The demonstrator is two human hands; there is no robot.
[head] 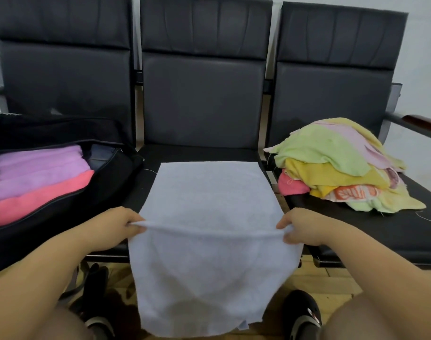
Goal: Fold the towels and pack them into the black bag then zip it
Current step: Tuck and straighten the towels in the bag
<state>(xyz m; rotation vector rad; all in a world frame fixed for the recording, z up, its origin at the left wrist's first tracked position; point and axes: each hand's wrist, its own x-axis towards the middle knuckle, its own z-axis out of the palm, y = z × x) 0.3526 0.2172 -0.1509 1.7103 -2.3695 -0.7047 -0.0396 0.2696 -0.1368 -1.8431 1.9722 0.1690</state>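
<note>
Between the fingers of both hands stretches a pale blue towel (209,204). Left hand (111,229) pinches its left edge, and right hand (305,229) pinches its right edge. Beyond the fingers, the far half lies flat on the middle seat (199,153). Below the fingers, the near half hangs down over the floor. Left of the left fingers sits the open black bag (106,177), with folded purple and pink towels (40,177) inside. Right of the right fingers, a messy towel pile (337,163) rests on another seat.
</note>
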